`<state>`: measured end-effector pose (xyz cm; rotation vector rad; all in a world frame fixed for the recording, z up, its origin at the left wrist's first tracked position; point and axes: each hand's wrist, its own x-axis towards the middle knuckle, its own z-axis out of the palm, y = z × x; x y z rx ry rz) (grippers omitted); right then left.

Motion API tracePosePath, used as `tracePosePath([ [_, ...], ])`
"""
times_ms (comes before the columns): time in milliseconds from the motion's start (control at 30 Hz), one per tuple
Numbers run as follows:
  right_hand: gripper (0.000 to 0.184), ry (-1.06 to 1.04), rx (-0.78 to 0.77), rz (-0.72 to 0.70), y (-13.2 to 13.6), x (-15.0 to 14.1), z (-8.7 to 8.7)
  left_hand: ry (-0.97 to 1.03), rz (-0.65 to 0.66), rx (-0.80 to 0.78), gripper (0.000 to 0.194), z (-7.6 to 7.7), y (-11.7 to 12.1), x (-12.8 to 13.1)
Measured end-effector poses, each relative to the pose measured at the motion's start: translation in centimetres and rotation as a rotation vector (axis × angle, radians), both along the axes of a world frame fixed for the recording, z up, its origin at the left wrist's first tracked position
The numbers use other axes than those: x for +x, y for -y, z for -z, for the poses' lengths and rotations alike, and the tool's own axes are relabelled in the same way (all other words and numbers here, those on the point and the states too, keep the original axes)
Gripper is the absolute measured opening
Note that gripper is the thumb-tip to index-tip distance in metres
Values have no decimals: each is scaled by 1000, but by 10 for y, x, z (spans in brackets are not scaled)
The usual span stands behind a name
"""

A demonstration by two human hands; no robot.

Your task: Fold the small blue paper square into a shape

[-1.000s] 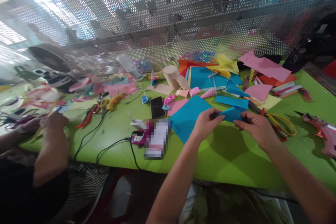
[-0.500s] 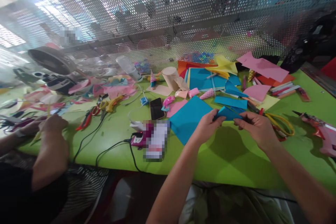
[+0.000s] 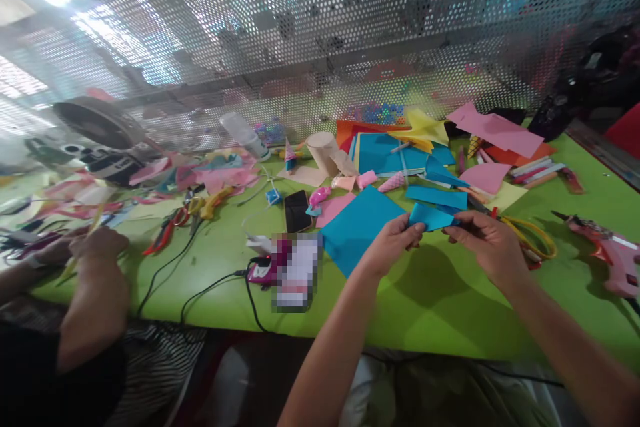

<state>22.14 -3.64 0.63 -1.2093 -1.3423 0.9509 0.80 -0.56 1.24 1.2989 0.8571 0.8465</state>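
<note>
A small piece of blue paper (image 3: 431, 217) is stretched between my two hands, just above the green table. My left hand (image 3: 397, 239) pinches its left end between thumb and fingers. At the right end, the fingertips of my right hand (image 3: 483, 240) close on the paper's edge. A larger blue sheet (image 3: 357, 223) lies flat to the left, partly behind my left hand. Right behind the held piece rests a blue paper strip (image 3: 436, 197). A rolled blue paper cone (image 3: 443, 172) lies behind that strip.
A pink glue gun (image 3: 607, 250) lies at the right, beside yellow-handled scissors (image 3: 533, 233). A dark phone (image 3: 299, 211), a cardboard tube (image 3: 321, 152) and stacked coloured sheets (image 3: 383, 152) stand or lie farther back. At the left, a co-worker's hands (image 3: 97, 243) rest on the table (image 3: 215, 293).
The blue paper between my hands has turned, so more of its flat face shows. My hands have hardly shifted, and the whole view has moved slightly.
</note>
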Motion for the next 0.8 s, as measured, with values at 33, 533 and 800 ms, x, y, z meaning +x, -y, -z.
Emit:
tracePosePath([
  [33, 32, -6, -2, -6, -1, 0, 1, 1, 3, -3, 55, 0, 0, 0],
  [533, 34, -60, -99, 22, -3, 1, -1, -195, -27, 167, 38, 1, -1, -2],
  [800, 27, -271, -113, 87, -8, 8, 8, -216, -95, 171, 36, 3, -3, -5],
])
